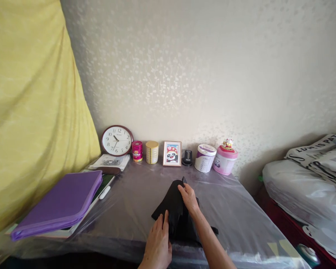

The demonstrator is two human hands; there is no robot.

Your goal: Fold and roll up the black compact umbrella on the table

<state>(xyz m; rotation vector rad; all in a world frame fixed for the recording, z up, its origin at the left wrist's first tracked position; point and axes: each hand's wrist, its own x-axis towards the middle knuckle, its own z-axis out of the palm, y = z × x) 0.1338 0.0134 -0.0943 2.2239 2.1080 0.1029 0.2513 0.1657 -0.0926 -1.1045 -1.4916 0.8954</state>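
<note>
Cloth (170, 203), black, partly folded, mid-table (240, 209) on clear plastic. Left hand (158, 241) open, flat, fingertips on it; right hand (189, 198) curled over its far fold, pinch impossible to tell. Behind: clock (117, 140) numbered 1–12; bag (316, 149) lettering only partly legible.

A matt black cloth (173, 213) lies on glossy, wrinkled clear plastic sheeting (240, 209) over the tabletop. The purple zipped case (60, 203) looks like smooth fabric; the textured wallpaper (184, 74) has a faint sheen.
</note>
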